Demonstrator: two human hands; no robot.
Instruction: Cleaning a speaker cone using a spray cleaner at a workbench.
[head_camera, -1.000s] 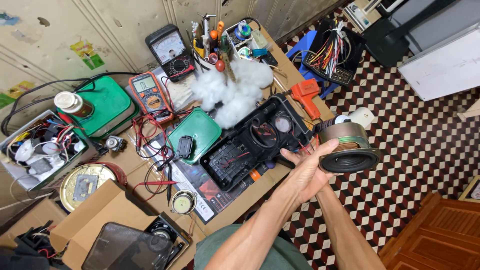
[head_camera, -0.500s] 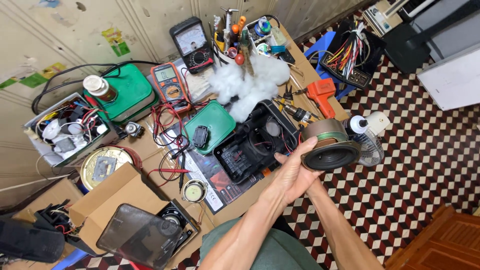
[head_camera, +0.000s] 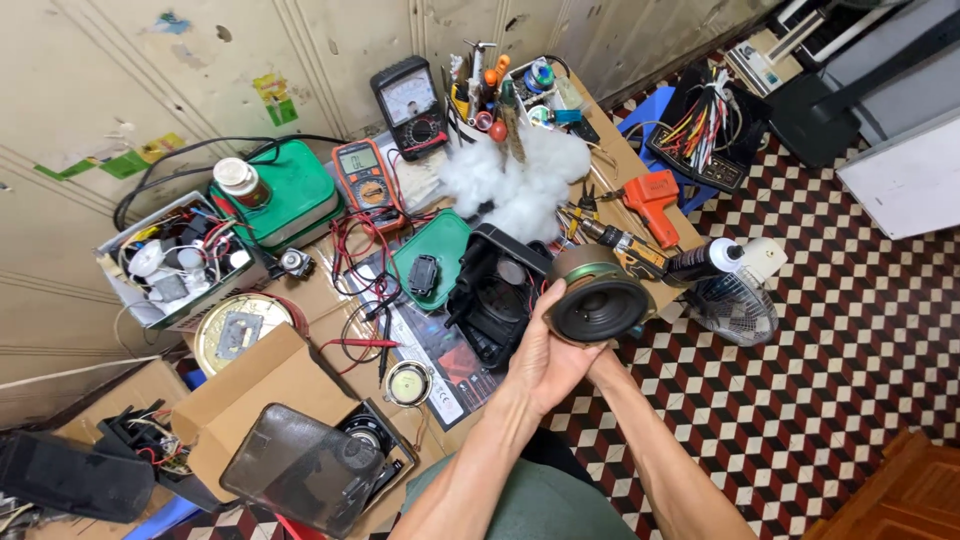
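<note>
Left hand (head_camera: 548, 362) grasping a round speaker (head_camera: 598, 298) from below, right hand hidden behind it, grip not discernible; speaker held above the table edge (head_camera: 700, 240), beside black housing (head_camera: 497, 293); beyond, white stuffing (head_camera: 520, 180), meters (head_camera: 366, 172).

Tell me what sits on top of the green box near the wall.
On the green box stands a round jar with a pale lid, at its left end. Black cables run behind the box. What lies under it is covered.
</note>
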